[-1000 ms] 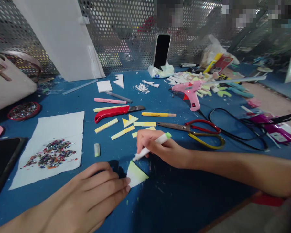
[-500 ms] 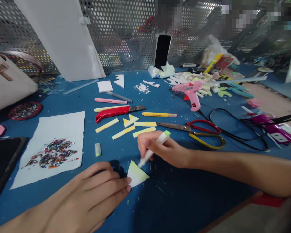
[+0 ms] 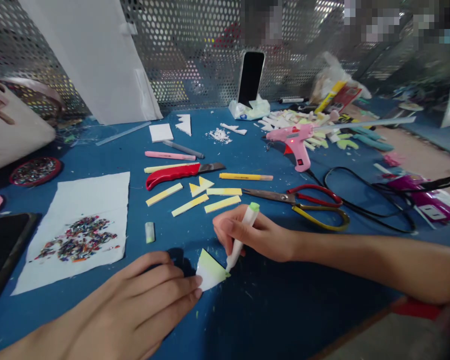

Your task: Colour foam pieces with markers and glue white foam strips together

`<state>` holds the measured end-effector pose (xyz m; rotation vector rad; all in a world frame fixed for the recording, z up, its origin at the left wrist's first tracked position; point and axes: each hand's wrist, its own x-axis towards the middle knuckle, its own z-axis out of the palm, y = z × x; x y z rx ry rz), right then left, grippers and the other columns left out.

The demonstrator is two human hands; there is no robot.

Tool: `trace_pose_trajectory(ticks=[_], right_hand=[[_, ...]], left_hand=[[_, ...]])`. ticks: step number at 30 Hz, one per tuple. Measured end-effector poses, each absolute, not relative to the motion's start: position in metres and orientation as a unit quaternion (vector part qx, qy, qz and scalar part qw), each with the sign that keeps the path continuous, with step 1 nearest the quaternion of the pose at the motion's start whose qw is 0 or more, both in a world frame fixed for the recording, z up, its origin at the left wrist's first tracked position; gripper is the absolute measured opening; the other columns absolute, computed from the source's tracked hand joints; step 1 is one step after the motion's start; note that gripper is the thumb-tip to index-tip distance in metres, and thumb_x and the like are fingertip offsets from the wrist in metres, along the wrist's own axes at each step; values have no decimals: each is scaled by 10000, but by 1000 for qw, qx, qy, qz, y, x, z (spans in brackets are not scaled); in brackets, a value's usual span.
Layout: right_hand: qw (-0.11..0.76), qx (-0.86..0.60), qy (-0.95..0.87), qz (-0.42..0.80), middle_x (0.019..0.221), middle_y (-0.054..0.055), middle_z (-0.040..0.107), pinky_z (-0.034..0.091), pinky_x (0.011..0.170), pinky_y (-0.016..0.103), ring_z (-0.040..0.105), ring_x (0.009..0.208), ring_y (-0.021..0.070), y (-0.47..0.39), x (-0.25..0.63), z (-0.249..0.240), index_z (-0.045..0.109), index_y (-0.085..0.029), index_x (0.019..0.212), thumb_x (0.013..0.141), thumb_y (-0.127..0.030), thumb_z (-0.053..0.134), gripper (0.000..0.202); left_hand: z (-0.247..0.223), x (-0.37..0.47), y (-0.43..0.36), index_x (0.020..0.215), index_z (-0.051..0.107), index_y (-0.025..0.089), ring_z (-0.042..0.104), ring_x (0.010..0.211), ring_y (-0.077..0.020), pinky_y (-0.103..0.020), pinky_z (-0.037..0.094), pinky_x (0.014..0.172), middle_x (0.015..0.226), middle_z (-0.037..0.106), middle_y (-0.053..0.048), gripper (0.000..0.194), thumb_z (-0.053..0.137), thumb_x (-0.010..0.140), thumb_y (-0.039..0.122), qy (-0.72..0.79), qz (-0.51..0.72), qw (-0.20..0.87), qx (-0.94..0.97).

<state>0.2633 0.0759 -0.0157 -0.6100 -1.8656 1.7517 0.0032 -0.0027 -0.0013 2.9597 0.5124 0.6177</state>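
My right hand (image 3: 253,231) is closed round a white marker (image 3: 243,235) with a green end. The marker's tip touches the right corner of a small triangular white piece (image 3: 210,272), shaded pale green along its upper edge. My left hand (image 3: 135,295) lies outstretched on the table, its fingertips resting on the left edge of that piece; the thumb is hidden. A short pale cap (image 3: 150,232) lies above my left hand. Yellow-tinted strips (image 3: 189,205) and a zigzag yellow piece (image 3: 201,186) are beyond my hands.
A red utility knife (image 3: 176,175), scissors (image 3: 288,197) and a yellow marker (image 3: 246,176) lie ahead. A pink glue gun (image 3: 294,140) with a black cord is at right. Colourful bits (image 3: 82,237) rest on white paper (image 3: 93,192) at left. A phone (image 3: 251,77) stands behind.
My right hand has tipped the marker more upright, and its tip has moved down and right along the piece's edge to the corner. My left hand stays nearly in place.
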Motion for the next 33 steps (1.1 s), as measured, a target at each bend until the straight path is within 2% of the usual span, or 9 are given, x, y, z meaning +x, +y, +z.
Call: trace_pose_trajectory(ticks=[3, 8, 12, 16, 33], right_hand=[[276, -241, -696, 618, 701, 7, 560, 421, 560, 218, 528, 609, 89, 76, 263, -15, 634, -127, 721, 1009, -559, 510, 534], [257, -237, -684, 640, 655, 4, 551, 431, 528, 219, 522, 570, 91, 76, 262, -13, 604, -136, 671, 1001, -592, 494, 575], [258, -223, -689, 640, 664, 5, 552, 420, 520, 209, 521, 562, 80, 77, 262, -15, 613, -124, 675, 1010, -560, 504, 561], [275, -223, -695, 626, 673, -2, 539, 436, 552, 211, 531, 587, 81, 77, 262, -15, 621, -124, 690, 1014, -533, 517, 532], [264, -225, -685, 640, 661, 0, 539, 425, 537, 214, 519, 577, 82, 76, 261, -14, 594, -125, 677, 1007, -563, 508, 556]], left_hand=[[0, 4, -2, 1169, 713, 152, 661, 1027, -126, -280, 178, 1253, 1177, 754, 17, 307, 429, 1054, 169, 171, 212, 40, 961], [-3, 6, -4, 1163, 718, 150, 657, 1024, -130, -287, 195, 1245, 1164, 759, 11, 334, 399, 1062, 157, 180, 225, 46, 956], [-3, 5, -3, 1170, 722, 147, 654, 1022, -149, -308, 218, 1233, 1185, 753, 4, 355, 383, 1065, 161, 183, 218, 49, 957], [1, 5, -1, 1163, 725, 148, 650, 1018, -142, -280, 232, 1220, 1179, 755, 16, 338, 402, 1063, 159, 174, 215, 46, 960], [-2, 5, -4, 1162, 718, 161, 645, 1034, -135, -274, 189, 1238, 1183, 753, 27, 347, 383, 1072, 176, 187, 215, 42, 958]])
